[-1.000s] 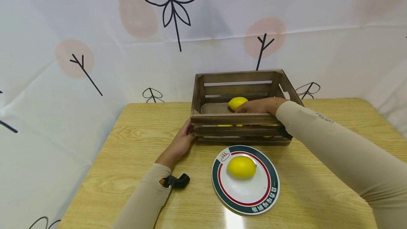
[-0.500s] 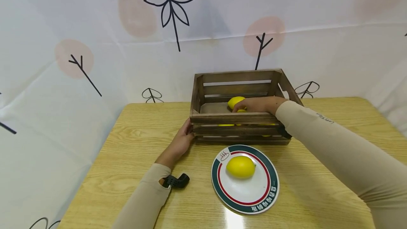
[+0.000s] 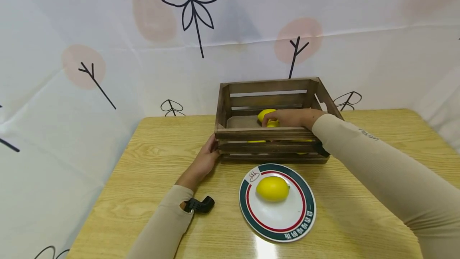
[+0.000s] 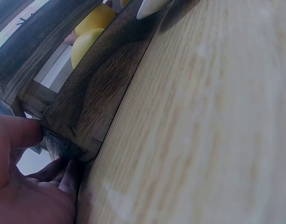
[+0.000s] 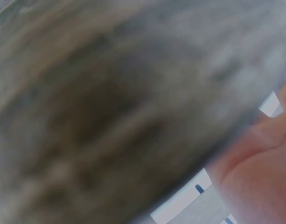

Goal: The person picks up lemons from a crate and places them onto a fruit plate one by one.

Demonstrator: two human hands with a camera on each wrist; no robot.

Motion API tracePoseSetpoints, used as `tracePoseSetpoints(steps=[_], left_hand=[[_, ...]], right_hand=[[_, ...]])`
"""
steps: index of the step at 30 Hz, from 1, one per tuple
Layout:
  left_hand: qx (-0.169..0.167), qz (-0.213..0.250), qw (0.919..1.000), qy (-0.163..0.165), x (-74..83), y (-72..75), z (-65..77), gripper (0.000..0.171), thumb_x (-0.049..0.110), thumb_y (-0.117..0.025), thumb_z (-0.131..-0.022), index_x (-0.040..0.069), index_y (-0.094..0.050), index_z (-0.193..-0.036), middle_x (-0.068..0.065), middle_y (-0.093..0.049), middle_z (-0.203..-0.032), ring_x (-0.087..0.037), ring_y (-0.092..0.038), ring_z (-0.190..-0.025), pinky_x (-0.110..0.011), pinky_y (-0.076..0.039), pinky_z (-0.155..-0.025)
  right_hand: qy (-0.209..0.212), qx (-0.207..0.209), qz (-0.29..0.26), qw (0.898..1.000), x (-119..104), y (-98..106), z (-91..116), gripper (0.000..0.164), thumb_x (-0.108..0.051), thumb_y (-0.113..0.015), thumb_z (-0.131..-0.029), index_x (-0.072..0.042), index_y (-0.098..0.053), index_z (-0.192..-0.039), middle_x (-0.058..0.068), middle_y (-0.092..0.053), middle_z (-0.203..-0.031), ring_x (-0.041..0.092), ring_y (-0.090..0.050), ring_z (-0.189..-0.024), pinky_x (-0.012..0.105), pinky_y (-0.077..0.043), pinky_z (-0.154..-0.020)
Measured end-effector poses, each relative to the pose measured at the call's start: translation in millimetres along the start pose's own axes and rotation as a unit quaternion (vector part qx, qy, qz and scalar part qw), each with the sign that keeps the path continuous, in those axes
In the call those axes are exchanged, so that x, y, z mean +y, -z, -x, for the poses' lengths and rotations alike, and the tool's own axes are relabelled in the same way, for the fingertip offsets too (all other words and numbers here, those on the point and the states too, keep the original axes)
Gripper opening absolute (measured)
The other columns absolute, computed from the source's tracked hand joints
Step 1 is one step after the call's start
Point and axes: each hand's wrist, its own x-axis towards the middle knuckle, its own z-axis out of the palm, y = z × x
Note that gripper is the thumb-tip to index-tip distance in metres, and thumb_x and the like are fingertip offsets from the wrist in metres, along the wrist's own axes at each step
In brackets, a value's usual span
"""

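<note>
My right hand (image 3: 289,118) reaches into the slatted wooden crate (image 3: 269,134), its fingers curled over a yellow lemon (image 3: 273,124). Just behind those fingers lies another lemon (image 3: 266,115). In the right wrist view a blurred slat covers most of the picture, with part of the hand (image 5: 259,172) at the right edge. My left hand (image 3: 204,162) grips the crate's front left corner. The left wrist view shows the thumb and fingers (image 4: 21,135) on either side of that corner. More lemons (image 4: 94,21) show through the gaps between the slats.
A round plate (image 3: 251,215) with a green rim stands on the wooden table (image 3: 158,155) in front of the crate. One lemon (image 3: 272,189) lies on it. A patterned white cloth (image 3: 118,27) hangs behind the table. Each wrist wears a black camera.
My right hand's fingers have curled in over a lemon, which now shows under them inside the crate. My left hand, the plate and its lemon stay in place.
</note>
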Motion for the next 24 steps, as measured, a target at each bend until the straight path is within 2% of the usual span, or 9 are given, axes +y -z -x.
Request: tracePoseSetpoints(steps=[5, 12, 18, 24], left_hand=[[0.0, 0.003, 1.0, -0.002, -0.1, -0.1, -0.4, 0.069, -0.004, -0.033, -0.101, 0.019, -0.011, -0.162, -0.016, -0.02, -0.166, -0.033, -0.019, -0.154, -0.054, -0.024, -0.122], [-0.002, 0.005, 1.0, -0.001, -0.6, 0.1, -0.9, 0.068, -0.003, -0.032, -0.101, 0.02, -0.012, -0.162, -0.015, -0.022, -0.165, -0.032, -0.02, -0.154, -0.054, -0.025, -0.122], [-0.001, 0.007, 1.0, -0.005, 0.5, 0.0, -0.3, 0.068, -0.004, -0.033, -0.101, 0.02, -0.014, -0.162, -0.015, -0.025, -0.164, -0.032, -0.022, -0.153, -0.054, -0.027, -0.121], [-0.002, 0.007, 0.9999, -0.009, 0.3, -0.6, -0.9, 0.069, -0.005, -0.033, -0.1, 0.02, -0.014, -0.162, -0.016, -0.024, -0.164, -0.034, -0.021, -0.153, -0.056, -0.027, -0.12]], right_hand=[[0.014, 0.007, 0.0, 1.0, 1.0, 0.2, -0.1, 0.034, -0.003, -0.066, -0.092, -0.006, -0.057, -0.124, 0.024, -0.053, -0.132, 0.037, -0.047, -0.116, 0.057, -0.036, -0.109], [0.018, 0.018, 0.002, 1.0, 0.4, -0.2, 1.0, 0.034, -0.009, -0.066, -0.094, -0.007, -0.056, -0.126, 0.025, -0.051, -0.137, 0.038, -0.048, -0.118, 0.058, -0.036, -0.11], [0.036, 0.052, -0.014, 0.998, 0.3, -0.3, 0.6, 0.035, -0.01, -0.07, -0.092, -0.006, -0.057, -0.124, 0.022, -0.054, -0.133, 0.036, -0.049, -0.116, 0.057, -0.039, -0.107], [0.033, 0.087, -0.02, 0.995, 1.5, -0.9, -1.0, 0.039, -0.017, -0.072, -0.092, -0.005, -0.055, -0.126, 0.023, -0.056, -0.133, 0.036, -0.052, -0.114, 0.057, -0.041, -0.106]])
